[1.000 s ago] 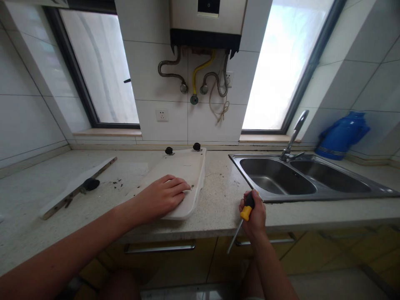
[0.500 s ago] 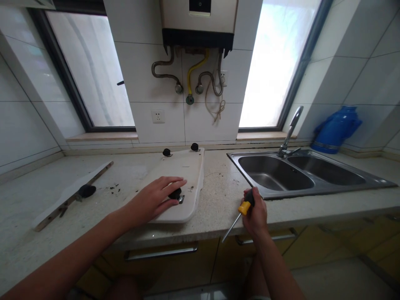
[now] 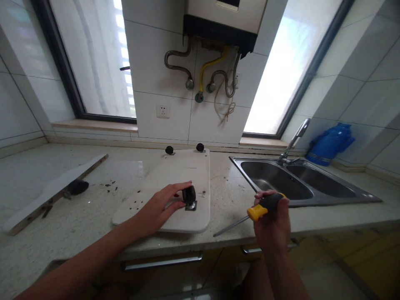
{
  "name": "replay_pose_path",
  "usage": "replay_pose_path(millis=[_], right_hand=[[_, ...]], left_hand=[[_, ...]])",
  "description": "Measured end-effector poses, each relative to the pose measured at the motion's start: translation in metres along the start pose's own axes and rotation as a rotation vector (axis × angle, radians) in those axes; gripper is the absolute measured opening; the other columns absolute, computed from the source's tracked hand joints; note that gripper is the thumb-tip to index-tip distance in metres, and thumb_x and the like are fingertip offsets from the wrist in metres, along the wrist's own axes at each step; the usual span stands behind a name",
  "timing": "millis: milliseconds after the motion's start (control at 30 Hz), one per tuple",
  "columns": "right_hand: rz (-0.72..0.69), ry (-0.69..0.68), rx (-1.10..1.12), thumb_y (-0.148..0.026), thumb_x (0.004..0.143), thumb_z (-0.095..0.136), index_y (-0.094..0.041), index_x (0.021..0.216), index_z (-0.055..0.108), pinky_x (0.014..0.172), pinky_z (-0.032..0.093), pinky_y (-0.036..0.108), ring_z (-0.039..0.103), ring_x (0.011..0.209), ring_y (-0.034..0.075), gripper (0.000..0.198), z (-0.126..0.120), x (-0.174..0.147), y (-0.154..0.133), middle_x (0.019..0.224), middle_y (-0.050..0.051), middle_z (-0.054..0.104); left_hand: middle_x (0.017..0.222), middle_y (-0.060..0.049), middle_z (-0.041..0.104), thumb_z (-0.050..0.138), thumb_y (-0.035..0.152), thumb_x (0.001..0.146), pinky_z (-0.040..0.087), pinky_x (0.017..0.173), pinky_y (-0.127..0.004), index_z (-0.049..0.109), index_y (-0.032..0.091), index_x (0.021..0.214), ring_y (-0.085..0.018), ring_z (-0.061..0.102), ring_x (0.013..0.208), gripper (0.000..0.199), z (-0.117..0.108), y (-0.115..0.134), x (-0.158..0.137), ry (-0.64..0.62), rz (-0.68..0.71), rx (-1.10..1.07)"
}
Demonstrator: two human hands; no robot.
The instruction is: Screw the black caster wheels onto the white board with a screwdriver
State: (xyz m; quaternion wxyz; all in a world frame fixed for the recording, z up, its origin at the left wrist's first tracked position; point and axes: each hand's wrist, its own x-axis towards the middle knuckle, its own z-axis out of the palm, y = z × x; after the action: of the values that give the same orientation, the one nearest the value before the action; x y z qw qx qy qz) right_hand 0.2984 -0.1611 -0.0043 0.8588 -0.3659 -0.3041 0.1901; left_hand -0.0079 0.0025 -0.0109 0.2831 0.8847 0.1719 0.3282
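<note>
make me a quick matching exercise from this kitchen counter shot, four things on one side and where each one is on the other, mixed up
Things:
1. screwdriver
2. caster wheel
3. blue jug
4. wall socket

Places:
A. on the white board, at the left hand's fingertips
B. on the tiled wall between the windows
C. in the right hand
D. behind the sink, in the right corner

Pairs: 1-C, 2-A, 3-D, 4-B

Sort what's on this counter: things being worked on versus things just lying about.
In hand:
left hand on caster wheel
white board
right hand gripping screwdriver

Lying about:
long strip
blue jug
sink
</note>
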Motion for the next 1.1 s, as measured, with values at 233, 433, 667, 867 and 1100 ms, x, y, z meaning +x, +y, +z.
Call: replay_pose_path(millis=[233, 433, 667, 867, 1100], right_hand=[[-0.221, -0.405, -0.163, -0.055, 0.102, 0.076, -0.023, 0.109, 0.073, 0.049, 0.058, 0.021, 0.075, 0.076, 0.016, 0.032, 0.096, 0.002, -0.03, 0.089, 0.003, 0.075], [-0.333, -0.654, -0.324, -0.04, 0.106, 0.075, -0.024, 0.113, 0.071, 0.052, 0.063, 0.02, 0.072, 0.065, 0.011, 0.018, 0.136, 0.005, -0.033, 0.089, -0.001, 0.075], [-0.391, -0.717, -0.454, -0.039, 0.108, 0.072, -0.025, 0.116, 0.069, 0.052, 0.06, 0.02, 0.07, 0.063, 0.009, 0.016, 0.146, 0.008, -0.032, 0.091, -0.002, 0.074], [-0.455, -0.737, -0.517, -0.038, 0.106, 0.074, -0.024, 0.115, 0.07, 0.054, 0.057, 0.02, 0.067, 0.062, 0.008, 0.017, 0.147, 0.005, -0.031, 0.093, 0.0, 0.073], [-0.483, -0.709, -0.48, -0.039, 0.109, 0.07, -0.023, 0.113, 0.069, 0.052, 0.059, 0.019, 0.068, 0.06, 0.008, 0.016, 0.155, 0.006, -0.032, 0.086, -0.002, 0.071]], left_hand=[[0.163, -0.01, 0.052, 0.044, 0.033, 0.12, 0.048, 0.129, -0.054, 0.027, 0.045, 0.181, -0.029, 0.054, 0.148, 0.064, 0.001, -0.011, 0.0, -0.011, 0.063, 0.044], [0.156, -0.011, 0.062, 0.046, 0.031, 0.12, 0.046, 0.128, -0.053, 0.033, 0.034, 0.179, -0.028, 0.056, 0.142, 0.06, -0.005, -0.004, 0.001, -0.095, 0.04, -0.066], [0.153, -0.011, 0.067, 0.053, 0.035, 0.118, 0.049, 0.123, -0.051, 0.052, 0.03, 0.166, -0.031, 0.061, 0.138, 0.049, -0.01, 0.0, 0.004, -0.065, 0.043, -0.103], [0.154, -0.012, 0.065, 0.053, 0.031, 0.117, 0.049, 0.123, -0.052, 0.052, 0.029, 0.166, -0.031, 0.06, 0.14, 0.049, -0.011, -0.001, 0.002, -0.061, 0.047, -0.112], [0.153, -0.011, 0.067, 0.053, 0.028, 0.116, 0.048, 0.123, -0.052, 0.053, 0.029, 0.164, -0.031, 0.06, 0.139, 0.048, -0.011, 0.0, 0.003, -0.061, 0.053, -0.117]])
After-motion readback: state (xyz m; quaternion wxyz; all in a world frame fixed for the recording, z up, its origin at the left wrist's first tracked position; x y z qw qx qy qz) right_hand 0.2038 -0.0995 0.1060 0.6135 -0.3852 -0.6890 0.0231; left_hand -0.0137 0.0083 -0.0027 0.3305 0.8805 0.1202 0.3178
